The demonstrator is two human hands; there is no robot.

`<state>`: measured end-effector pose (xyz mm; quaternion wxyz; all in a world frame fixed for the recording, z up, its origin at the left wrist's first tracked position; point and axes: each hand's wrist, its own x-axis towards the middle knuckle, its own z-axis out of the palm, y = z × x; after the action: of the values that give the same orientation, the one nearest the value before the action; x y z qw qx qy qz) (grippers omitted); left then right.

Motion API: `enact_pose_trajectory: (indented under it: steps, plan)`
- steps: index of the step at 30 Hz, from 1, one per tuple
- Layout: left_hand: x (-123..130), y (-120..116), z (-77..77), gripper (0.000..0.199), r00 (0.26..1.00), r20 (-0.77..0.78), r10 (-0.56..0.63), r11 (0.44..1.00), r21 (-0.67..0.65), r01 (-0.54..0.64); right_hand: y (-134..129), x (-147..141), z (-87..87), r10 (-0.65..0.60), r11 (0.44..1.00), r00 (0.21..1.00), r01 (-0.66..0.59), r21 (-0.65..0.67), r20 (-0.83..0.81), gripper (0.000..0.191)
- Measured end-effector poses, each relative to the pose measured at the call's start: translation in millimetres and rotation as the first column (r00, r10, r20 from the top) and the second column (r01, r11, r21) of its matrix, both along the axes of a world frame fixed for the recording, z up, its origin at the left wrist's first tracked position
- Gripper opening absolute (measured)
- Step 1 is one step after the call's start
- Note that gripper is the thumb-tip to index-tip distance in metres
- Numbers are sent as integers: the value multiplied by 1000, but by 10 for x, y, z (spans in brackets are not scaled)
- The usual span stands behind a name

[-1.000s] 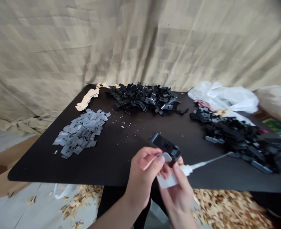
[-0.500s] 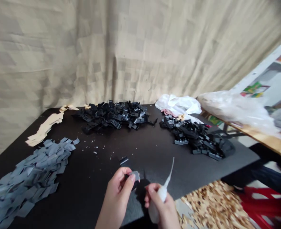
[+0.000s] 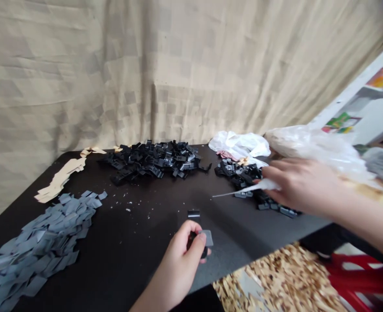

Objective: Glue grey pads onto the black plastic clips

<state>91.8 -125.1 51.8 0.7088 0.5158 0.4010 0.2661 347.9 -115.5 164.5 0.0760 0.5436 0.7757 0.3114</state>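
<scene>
My left hand (image 3: 186,255) is closed on a black plastic piece (image 3: 194,214), whose glossy end shows beyond the fingers. Under the thumb lies a small grey square pad (image 3: 207,238), pinched together with it; the fingers hide how the two meet. My right hand (image 3: 290,184) is raised over the right part of the table, fingers wrapped round a white squeeze bottle (image 3: 269,185). Its long thin nozzle points left, and the hand covers most of the bottle's body. Behind that hand is a heap of finished-looking black plastic pieces (image 3: 243,175), partly covered from view.
Grey pads (image 3: 44,242) lie heaped at the left, beside cream strips (image 3: 61,180). Black plastic pieces (image 3: 158,160) are piled at the back of the dark table (image 3: 129,242). A white plastic bag (image 3: 240,144) lies back right. Cream scraps (image 3: 276,277) and a red stool (image 3: 357,277) stand below.
My right hand has risen to the right with the squeeze bottle, turning its nozzle from upward to leftward. The left hand has shifted right, still gripping the pad and black piece.
</scene>
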Motion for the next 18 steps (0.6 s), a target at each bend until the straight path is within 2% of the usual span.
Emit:
enact_pose_trajectory:
  steps: [3, 8, 15, 18]
  plan:
    - [61, -63, 71, 15, 998, 58, -5, 999, -43, 8, 88, -50, 241, 150, 989, 976, -150, -17, 158, 8]
    - [70, -162, 179, 12, 994, 111, -11, 991, -133, 26, 164, -245, 346, 360, 933, 894, -351, -80, 268, 4]
    - [10, -260, 250, 14, 993, 115, 2, 990, -142, 15, 183, -518, 316, 426, 899, 811, -428, -89, 402, 16]
    - [-10, -269, 241, 15, 992, 124, 4, 990, -139, 13, 192, -548, 278, 414, 901, 804, -428, -69, 426, 18]
